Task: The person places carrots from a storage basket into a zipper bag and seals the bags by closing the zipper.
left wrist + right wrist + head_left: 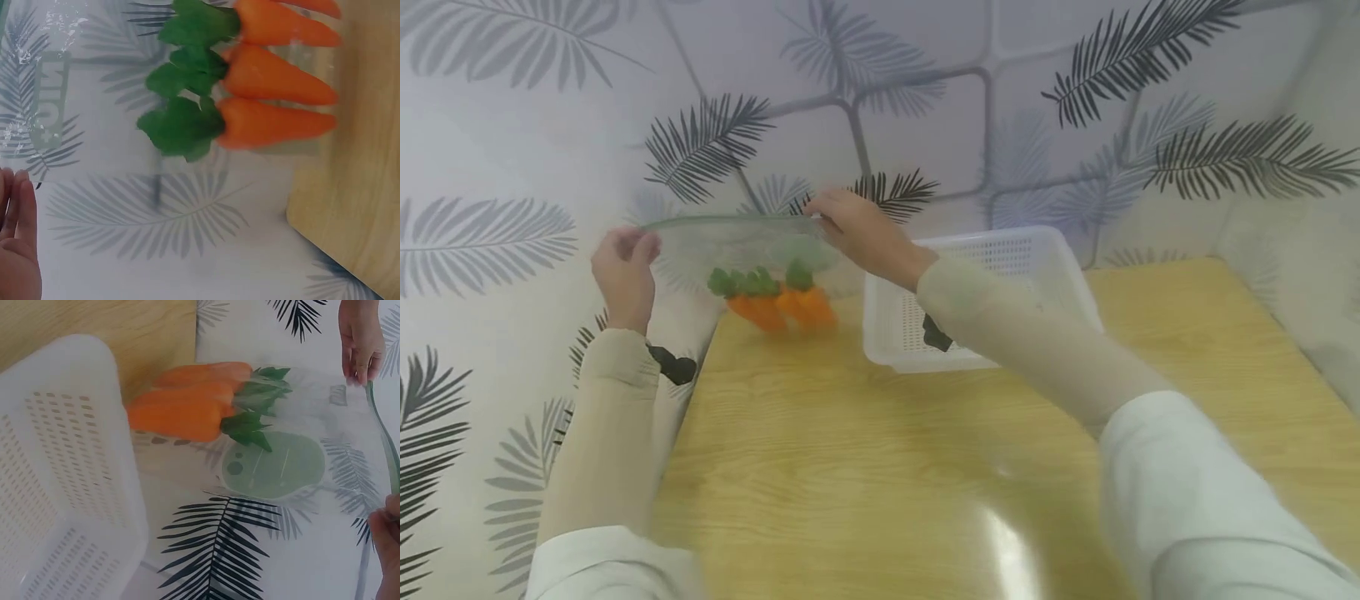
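A clear zip bag (pixel 692 250) with a green top strip hangs between both hands above the far left of the table. Several orange carrots (pixel 767 308) with green leafy tops lie in its lower part. My left hand (pixel 627 271) pinches the left end of the strip. With its fingers at the other end, my right hand (pixel 865 233) pinches the strip too. In the right wrist view, a pale green printed patch (pixel 275 465) shows on the bag beside the carrots. The left wrist view shows only part of the left hand (pixel 17 237) at its edge.
A white perforated plastic basket (pixel 880 321) stands on the wooden table (pixel 850 467), partly behind my right forearm. Behind the table is a wall covering (pixel 917 142) with a grey and black leaf pattern. The table's left edge runs below my left arm.
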A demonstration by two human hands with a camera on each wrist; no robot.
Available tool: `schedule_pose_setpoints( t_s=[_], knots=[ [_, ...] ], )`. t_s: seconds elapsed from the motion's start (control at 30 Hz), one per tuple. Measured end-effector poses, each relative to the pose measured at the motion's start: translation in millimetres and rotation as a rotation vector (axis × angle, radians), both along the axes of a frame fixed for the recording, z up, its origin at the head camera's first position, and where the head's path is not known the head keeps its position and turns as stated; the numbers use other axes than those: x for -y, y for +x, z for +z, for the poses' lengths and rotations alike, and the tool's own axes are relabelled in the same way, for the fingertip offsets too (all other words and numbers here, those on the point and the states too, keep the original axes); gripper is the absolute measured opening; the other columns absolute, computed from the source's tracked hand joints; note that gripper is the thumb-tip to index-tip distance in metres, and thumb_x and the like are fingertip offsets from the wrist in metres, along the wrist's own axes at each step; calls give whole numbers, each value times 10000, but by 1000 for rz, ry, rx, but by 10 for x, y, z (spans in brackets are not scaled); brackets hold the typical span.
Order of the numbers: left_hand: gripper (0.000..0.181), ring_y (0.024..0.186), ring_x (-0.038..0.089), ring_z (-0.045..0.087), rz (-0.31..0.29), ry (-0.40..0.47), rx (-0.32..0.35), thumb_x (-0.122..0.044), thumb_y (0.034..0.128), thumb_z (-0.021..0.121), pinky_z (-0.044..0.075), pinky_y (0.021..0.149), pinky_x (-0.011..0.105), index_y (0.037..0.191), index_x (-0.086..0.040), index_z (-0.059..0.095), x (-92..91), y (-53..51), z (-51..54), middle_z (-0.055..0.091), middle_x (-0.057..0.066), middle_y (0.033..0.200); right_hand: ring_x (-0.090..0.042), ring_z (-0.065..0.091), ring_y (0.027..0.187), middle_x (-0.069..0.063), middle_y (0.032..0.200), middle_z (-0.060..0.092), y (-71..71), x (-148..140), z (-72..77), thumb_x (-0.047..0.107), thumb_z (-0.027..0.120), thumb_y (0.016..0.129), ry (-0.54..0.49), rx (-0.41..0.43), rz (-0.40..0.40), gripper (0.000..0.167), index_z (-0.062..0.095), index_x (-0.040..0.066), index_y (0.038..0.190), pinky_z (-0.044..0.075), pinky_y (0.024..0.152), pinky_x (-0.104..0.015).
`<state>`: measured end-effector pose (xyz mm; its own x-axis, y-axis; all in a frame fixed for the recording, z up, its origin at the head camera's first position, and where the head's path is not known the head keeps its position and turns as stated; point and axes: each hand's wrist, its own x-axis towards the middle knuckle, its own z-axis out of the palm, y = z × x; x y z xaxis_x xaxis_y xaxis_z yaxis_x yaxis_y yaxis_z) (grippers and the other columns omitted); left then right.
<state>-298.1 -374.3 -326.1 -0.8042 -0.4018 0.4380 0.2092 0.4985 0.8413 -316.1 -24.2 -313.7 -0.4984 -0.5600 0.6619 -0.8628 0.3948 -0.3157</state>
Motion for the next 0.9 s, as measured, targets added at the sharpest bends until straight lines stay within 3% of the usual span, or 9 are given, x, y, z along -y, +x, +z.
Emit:
schedule_pose_setpoints(
  t_s=[0.13,0.37,0.53,0.73,0.9],
  knots=[
    [259,905,104,606,-26,-37,49,-280,907,614,461,889,255,1090,-96,616,104,207,-180,638,19,1004,-138,552,962,-67,1057,613,94,-40,-134,46,551,931,57,0,52,214,615,33,1135,440,857,-180],
    [350,919,43,578,-105,-247,213,-370,910,584,436,807,205,1154,-119,586,219,887,-428,629,-8,1048,-149,583,902,-55,1027,628,501,-144,-380,30,581,901,131,-48,175,202,629,24,1098,476,808,-182],
    [275,915,-36,543,-194,-377,274,-275,911,608,430,711,111,1104,-81,581,250,1298,-679,622,31,1034,-151,580,984,-40,1041,629,793,-158,-591,65,594,901,208,-39,205,168,633,46,1063,442,913,-195],
    [116,896,-28,533,-305,-486,297,-67,893,622,461,747,84,1001,-37,594,201,1550,-1032,624,84,972,-138,592,975,-32,1025,640,1061,-141,-921,75,597,883,361,-32,219,151,645,73,1026,481,846,-192],
    [218,880,185,581,-411,-646,291,94,808,649,538,755,331,979,-38,621,87,1645,-1324,622,80,944,-112,601,887,18,975,647,1223,-143,-1206,87,573,868,497,-25,221,184,669,118,1022,499,757,-201]
  ],
)
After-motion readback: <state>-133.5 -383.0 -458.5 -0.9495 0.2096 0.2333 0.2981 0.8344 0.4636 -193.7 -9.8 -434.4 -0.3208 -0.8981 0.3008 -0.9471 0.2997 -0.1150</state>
